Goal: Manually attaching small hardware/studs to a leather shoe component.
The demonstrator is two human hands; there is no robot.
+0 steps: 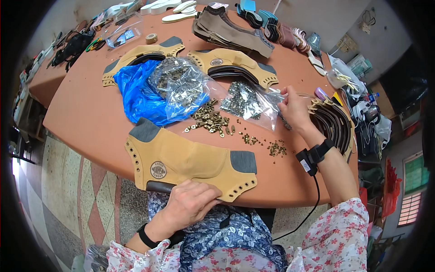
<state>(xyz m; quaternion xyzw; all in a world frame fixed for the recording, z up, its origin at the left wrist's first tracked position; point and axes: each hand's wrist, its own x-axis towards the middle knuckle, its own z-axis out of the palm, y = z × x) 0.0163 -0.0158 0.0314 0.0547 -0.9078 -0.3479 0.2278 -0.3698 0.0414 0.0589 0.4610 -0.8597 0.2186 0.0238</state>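
A tan shoe upper (195, 156) with grey end patches, dark eyelets along its edges and a round printed mark lies at the table's near edge. My left hand (191, 205) is closed over its lower edge, beside a dark brown folded strip (160, 187). Farther right, my right hand (295, 109) pinches the edge of a clear plastic bag (249, 102) holding many small metal pieces. Bronze-coloured lace hooks (212, 119) lie in a loose pile between the bags and the upper. Small rivets (276, 148) are scattered nearer to my right wrist.
A blue plastic bag (138, 93) and a clear bag of hardware (179, 84) sit left of centre. Stacked tan uppers (231, 61) and brown uppers (226, 34) stand behind. More curved dark pieces (334, 124) are at right. A tape roll (151, 38) lies far left.
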